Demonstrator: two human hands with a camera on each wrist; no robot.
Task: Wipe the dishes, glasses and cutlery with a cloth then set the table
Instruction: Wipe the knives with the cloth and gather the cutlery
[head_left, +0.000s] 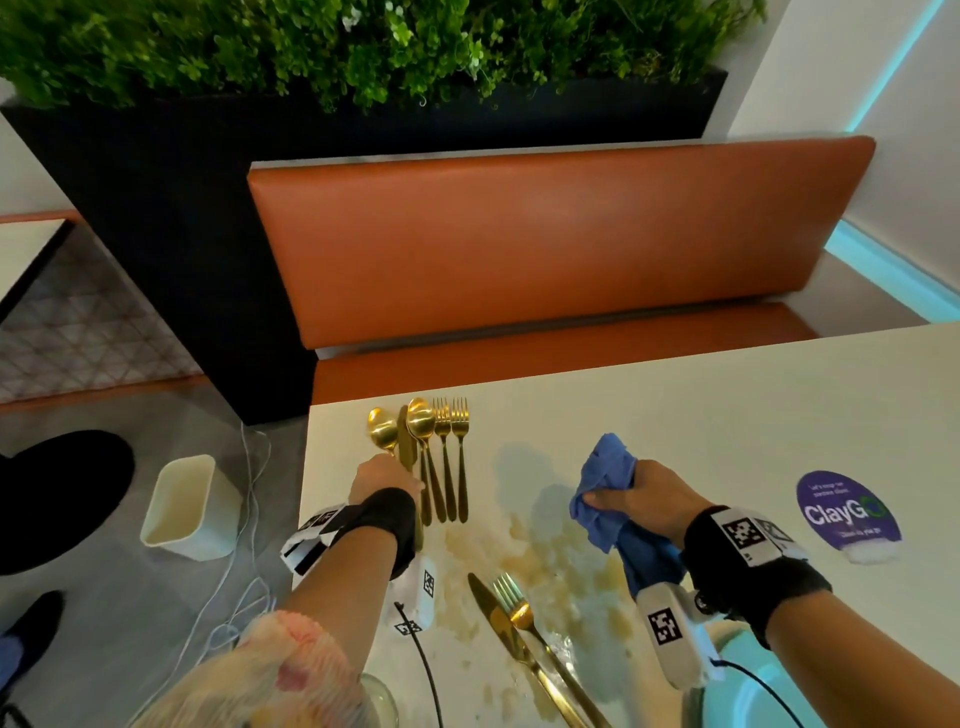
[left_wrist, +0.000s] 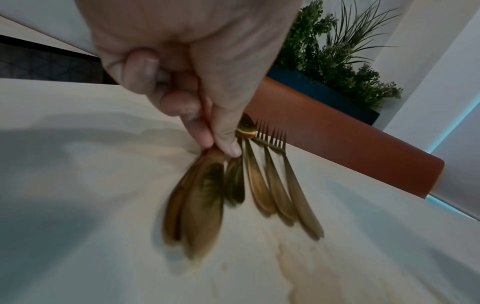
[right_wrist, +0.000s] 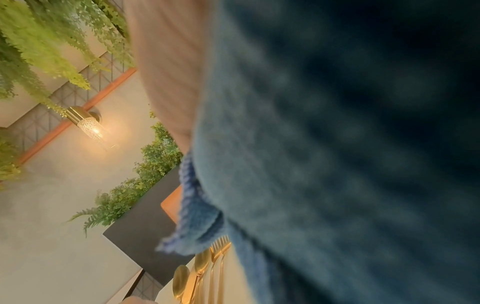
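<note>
Gold cutlery lies in a row at the table's far left: a spoon (head_left: 382, 428), a knife (head_left: 404, 441), a second spoon (head_left: 421, 422) and two forks (head_left: 451, 441). My left hand (head_left: 387, 479) pinches the blurred handles of the leftmost spoon and knife (left_wrist: 202, 197) between thumb and fingers (left_wrist: 228, 144); the other spoon and forks (left_wrist: 275, 185) lie just right of them. My right hand (head_left: 641, 499) grips a crumpled blue cloth (head_left: 605, 488) above the table's middle. That cloth (right_wrist: 324, 154) fills the right wrist view. Another gold knife (head_left: 498, 623) and fork (head_left: 519, 613) lie diagonally near the front.
Brownish wet stains (head_left: 545, 556) spread over the white table (head_left: 727, 415). A purple sticker (head_left: 847, 512) sits at the right. A glass rim (head_left: 382, 699) shows at the bottom edge. Beyond the table are an orange bench (head_left: 545, 244) and a planter; a white bin (head_left: 192, 506) and cables are on the floor at left.
</note>
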